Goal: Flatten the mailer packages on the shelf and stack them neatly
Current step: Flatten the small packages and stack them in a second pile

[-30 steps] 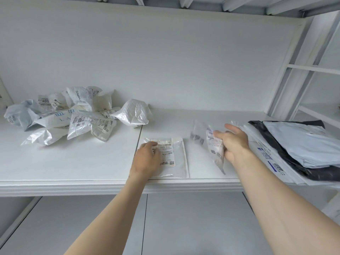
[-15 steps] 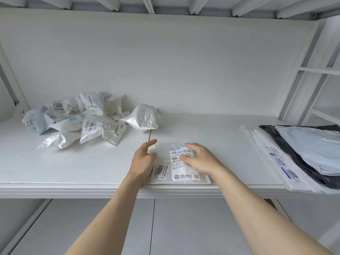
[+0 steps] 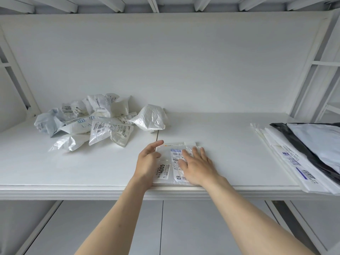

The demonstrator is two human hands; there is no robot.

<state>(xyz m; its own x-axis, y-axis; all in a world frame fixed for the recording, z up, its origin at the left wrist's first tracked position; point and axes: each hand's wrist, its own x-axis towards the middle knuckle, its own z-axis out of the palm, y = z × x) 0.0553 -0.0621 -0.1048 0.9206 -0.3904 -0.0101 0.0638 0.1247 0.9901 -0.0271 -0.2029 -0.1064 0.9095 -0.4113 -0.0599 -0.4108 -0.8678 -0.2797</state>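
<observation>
- A small stack of flat clear mailers (image 3: 170, 162) lay at the shelf's (image 3: 92, 168) front edge, low in the centre of the frame, labels facing up.
- The right hand (image 3: 197, 167) pressed flat on top of it, fingers spread, grasping nothing.
- The left hand (image 3: 148, 162) rested at its left edge, fingers loosely apart.
- Crumpled mailers (image 3: 95, 124) were heaped at centre left.
- Larger flattened mailers (image 3: 294, 155) sat stacked at the right edge.
</observation>
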